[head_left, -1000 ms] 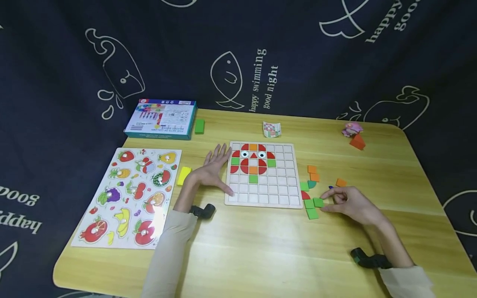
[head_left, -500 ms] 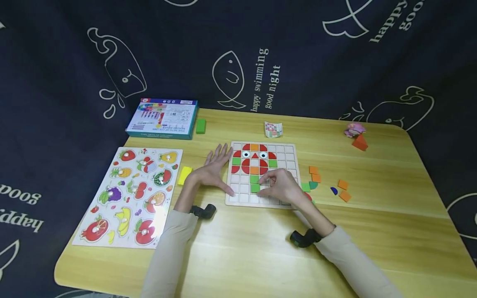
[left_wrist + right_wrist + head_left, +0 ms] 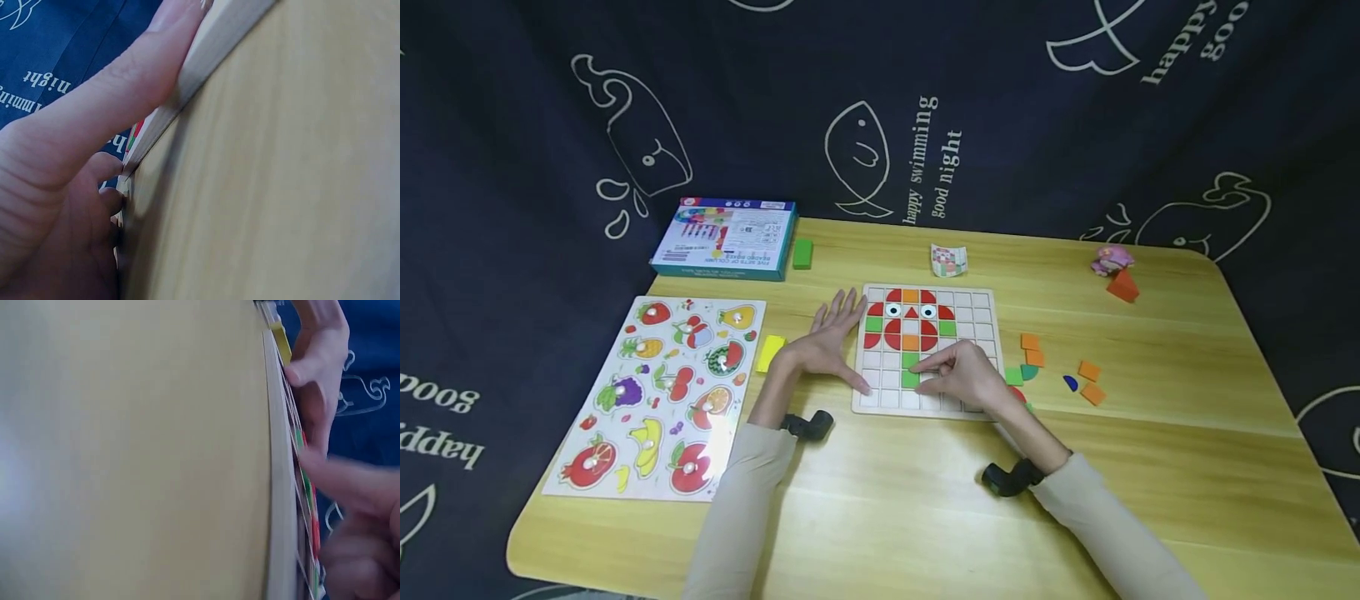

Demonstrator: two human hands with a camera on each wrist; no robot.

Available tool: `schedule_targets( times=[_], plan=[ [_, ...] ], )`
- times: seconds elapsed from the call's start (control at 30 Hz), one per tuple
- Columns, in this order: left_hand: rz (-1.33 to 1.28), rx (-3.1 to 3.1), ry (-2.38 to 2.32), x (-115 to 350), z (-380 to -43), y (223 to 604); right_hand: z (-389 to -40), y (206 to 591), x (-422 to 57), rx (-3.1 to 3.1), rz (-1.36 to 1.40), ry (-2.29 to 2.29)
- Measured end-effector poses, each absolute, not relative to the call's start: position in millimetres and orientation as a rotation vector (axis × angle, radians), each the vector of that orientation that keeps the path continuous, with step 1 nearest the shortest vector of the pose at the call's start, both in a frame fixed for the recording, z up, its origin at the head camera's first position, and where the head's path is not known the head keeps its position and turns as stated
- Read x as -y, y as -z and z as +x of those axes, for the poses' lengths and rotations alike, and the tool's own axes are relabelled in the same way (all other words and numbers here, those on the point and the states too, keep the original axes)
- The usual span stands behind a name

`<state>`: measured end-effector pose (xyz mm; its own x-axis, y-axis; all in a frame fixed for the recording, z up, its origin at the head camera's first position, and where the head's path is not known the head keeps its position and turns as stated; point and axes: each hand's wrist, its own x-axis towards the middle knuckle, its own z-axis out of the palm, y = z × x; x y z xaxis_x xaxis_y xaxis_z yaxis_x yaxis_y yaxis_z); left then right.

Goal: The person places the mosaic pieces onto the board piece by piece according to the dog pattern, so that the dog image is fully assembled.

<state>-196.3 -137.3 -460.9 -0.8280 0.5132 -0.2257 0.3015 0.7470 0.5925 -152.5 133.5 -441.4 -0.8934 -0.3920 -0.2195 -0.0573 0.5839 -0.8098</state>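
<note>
A pale wooden grid board lies mid-table, with red, orange and green pieces forming a figure with two round eyes in its upper left. My right hand reaches over the board, thumb and index finger pinching a green square tile in a cell directly below another green square tile. In the right wrist view the thumb is blurred beside the board's edge. My left hand rests along the board's left side, fingers spread and thumb on its near-left corner; the left wrist view shows that thumb against the wooden rim.
Right of the board lie loose orange tiles, a teal piece and a blue piece; my right hand partly hides others. A small picture card lies behind the board. Leftward are yellow blocks, a fruit puzzle and a box.
My right hand has moved left from the loose pieces to the board, bringing a green square tile into the cell beneath the other green one. My left hand has stayed put.
</note>
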Motion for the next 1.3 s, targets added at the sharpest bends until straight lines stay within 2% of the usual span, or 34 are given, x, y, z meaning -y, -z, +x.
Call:
schedule_targets(
  times=[0.23, 0.5, 0.77, 1.07, 1.3],
  plan=[
    [0.637, -2.572, -0.750, 135.2, -196.5, 458.3, -152.9, 417.9, -193.6, -2.471, -0.349, 1.148],
    [0.623, -2.578, -0.741, 137.2, -196.6, 459.2, -121.2, 420.8, -264.6, -2.432, -0.233, 1.004],
    [0.612, -2.570, -0.764, 135.6, -194.9, 458.8, -106.8, 434.2, -284.1, -2.396, -0.256, 1.092],
    [0.624, -2.573, -0.747, 135.2, -194.6, 459.4, -121.5, 441.3, -294.4, -2.460, -0.038, 1.142],
    [0.621, -2.577, -0.739, 135.1, -194.9, 456.6, -126.4, 439.6, -301.1, -2.436, -0.053, 1.141]
  ],
)
